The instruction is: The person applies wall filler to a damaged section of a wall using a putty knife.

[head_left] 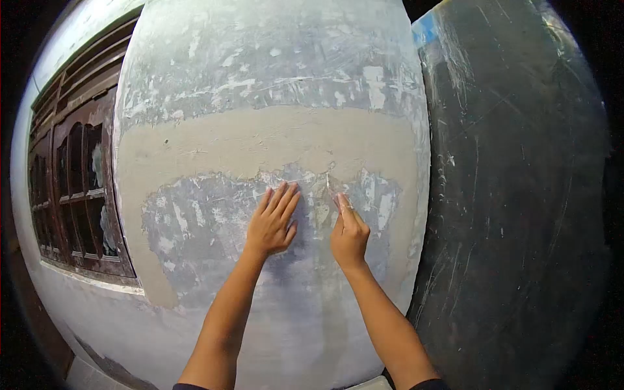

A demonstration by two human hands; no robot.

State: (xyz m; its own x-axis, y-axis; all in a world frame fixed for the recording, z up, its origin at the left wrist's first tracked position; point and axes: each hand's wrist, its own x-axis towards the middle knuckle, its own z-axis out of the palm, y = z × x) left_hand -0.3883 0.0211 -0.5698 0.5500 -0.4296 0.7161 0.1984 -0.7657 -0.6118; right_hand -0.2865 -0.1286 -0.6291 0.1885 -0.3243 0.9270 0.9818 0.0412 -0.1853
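My left hand [272,222] lies flat against the wall [221,227], fingers stretched upward and thumb apart, with nothing in it. To its right, my right hand [350,235] is closed around a thin scraper [329,182], seen nearly edge-on. The scraper's tip points up and touches the ragged lower edge of a beige coating band [273,140]. Below that band the wall is grey and patchy, with white flecks and peeled spots. Most of the scraper's handle is hidden in my fingers.
At the left is a brown wooden window [81,188] with slats above and a pale sill [91,278]. A dark, scratched panel [513,195] stands along the wall's right side. A pale object [372,385] shows at the bottom edge.
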